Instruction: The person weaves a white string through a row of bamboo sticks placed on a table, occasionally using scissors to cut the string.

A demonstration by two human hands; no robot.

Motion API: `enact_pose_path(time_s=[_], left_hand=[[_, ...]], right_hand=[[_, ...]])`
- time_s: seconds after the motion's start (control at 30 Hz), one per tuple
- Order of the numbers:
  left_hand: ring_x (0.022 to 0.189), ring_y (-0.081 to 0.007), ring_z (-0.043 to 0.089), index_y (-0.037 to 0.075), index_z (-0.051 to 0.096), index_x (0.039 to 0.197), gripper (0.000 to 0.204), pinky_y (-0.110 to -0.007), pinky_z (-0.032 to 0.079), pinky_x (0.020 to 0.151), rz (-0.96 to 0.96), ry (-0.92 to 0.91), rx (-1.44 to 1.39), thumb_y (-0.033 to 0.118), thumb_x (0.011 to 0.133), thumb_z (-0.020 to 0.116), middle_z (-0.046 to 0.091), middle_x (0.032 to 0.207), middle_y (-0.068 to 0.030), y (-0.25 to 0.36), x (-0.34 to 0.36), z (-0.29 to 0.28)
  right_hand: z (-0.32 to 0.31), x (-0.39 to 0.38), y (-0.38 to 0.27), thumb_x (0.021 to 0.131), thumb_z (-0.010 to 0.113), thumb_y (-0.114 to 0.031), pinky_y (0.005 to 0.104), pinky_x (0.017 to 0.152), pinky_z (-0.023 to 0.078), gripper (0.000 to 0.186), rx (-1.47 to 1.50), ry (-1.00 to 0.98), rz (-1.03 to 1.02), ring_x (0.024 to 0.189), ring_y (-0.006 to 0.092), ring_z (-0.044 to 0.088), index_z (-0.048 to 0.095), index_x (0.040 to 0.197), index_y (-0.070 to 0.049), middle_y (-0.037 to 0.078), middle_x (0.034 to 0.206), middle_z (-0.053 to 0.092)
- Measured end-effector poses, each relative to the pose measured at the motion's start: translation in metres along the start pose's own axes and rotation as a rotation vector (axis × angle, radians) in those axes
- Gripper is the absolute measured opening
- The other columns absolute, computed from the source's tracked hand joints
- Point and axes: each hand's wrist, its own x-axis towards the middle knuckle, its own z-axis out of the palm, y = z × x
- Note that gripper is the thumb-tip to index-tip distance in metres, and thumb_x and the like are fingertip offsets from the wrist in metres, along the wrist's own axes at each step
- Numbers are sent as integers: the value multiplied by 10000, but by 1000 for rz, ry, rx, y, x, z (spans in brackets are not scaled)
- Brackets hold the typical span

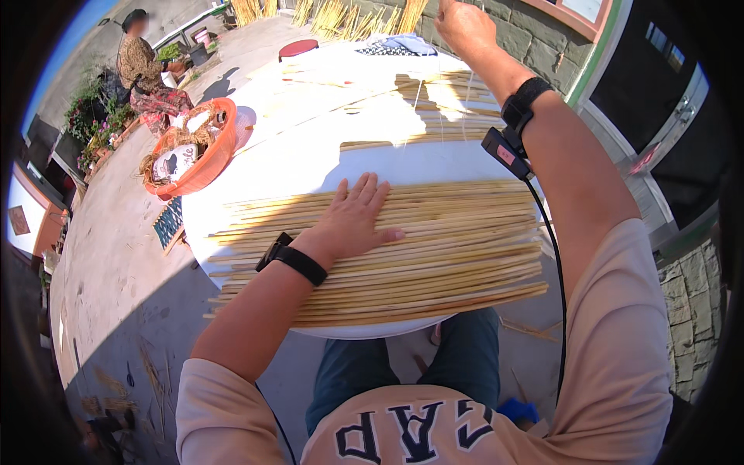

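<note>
A layer of straight, pale yellow reed stalks (pixel 434 267) lies side by side across the round white table (pixel 271 182). Flat on these stalks rests my left hand (pixel 358 215), fingers stretched and thumb out to the side. My right hand (pixel 466 29) is raised high at the far right, its fingers pinched together. Thin pale threads (pixel 417 94) rise from a second group of stalks (pixel 457 128) farther back, and one runs up toward the pinched fingers. Glare washes out part of that group, so how the threads pass through it cannot be seen.
An orange basket (pixel 213 167) with bundled fibre and a white bag stands at the table's left. Folded blue cloth (pixel 399 46) lies at the far edge, near a red stool (pixel 298 49). A person (pixel 143 58) sits far left. More stalks lean against the stone wall (pixel 535 46).
</note>
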Motion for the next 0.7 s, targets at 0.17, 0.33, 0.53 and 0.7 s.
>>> enact_pose_path(time_s=[0.17, 0.33, 0.53, 0.7], left_hand=[[1304, -394, 141, -70, 250, 1303, 879, -464, 113, 1065, -54, 45, 45, 636, 801, 398, 211, 1353, -303, 4, 0, 4], [1295, -424, 132, -87, 257, 1292, 905, -476, 114, 1061, -76, 96, 73, 655, 792, 388, 207, 1340, -326, 1, 0, 11], [1295, -426, 128, -106, 253, 1289, 935, -477, 107, 1061, -96, 102, 74, 671, 785, 375, 203, 1340, -329, 6, 0, 8], [1298, -424, 119, -125, 267, 1277, 953, -470, 97, 1065, -132, 136, 105, 680, 778, 376, 209, 1337, -333, 7, -2, 8]], right_hand=[[27, -31, -8, 731, 522, -149, 417, 753, 461, 228, -57, -338, 47, 922, 328, 579, 624, 933, -122, 144, 926, 629], [41, -107, -30, 599, 627, -170, 315, 590, 477, 187, 241, -782, 62, 590, 205, 593, 668, 746, -63, 97, 619, 616], [72, -152, -41, 566, 666, -152, 316, 633, 495, 175, 549, -717, 105, 659, 213, 616, 674, 730, -90, 87, 672, 637], [83, -156, -34, 573, 684, -149, 310, 623, 492, 207, 635, -791, 31, 683, 191, 611, 666, 769, -85, 92, 706, 640]])
